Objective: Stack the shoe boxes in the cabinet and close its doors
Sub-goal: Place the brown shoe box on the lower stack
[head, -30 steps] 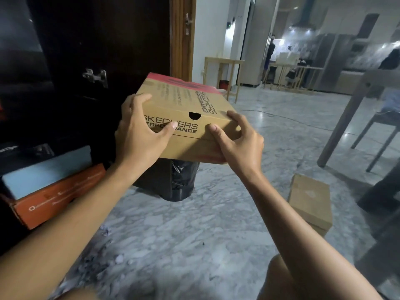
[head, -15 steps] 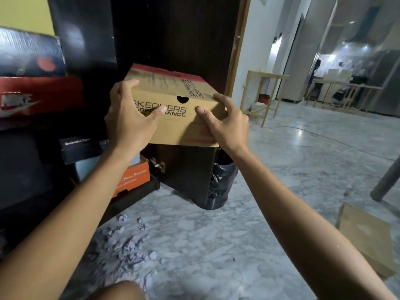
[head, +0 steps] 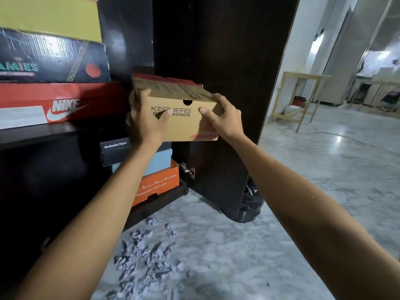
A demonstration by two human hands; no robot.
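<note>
Surroundings on the marbled floor beside the furniture
Crumpled grey paper scraps (head: 147, 254) lie scattered across the pale marble floor (head: 303, 202) in the lower centre; a black bin bag (head: 251, 202) sits partly hidden behind a dark wooden panel; farther right, a light wooden table frame (head: 300, 100) stands against a white wall (head: 303, 50), and a thin cable (head: 337, 135) runs along the floor near it

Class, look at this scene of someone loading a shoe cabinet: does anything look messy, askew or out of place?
Yes. Crumpled paper scraps lie scattered on the marble floor before the cabinet. The orange box on the bottom shelf also juts out at an angle.
</note>
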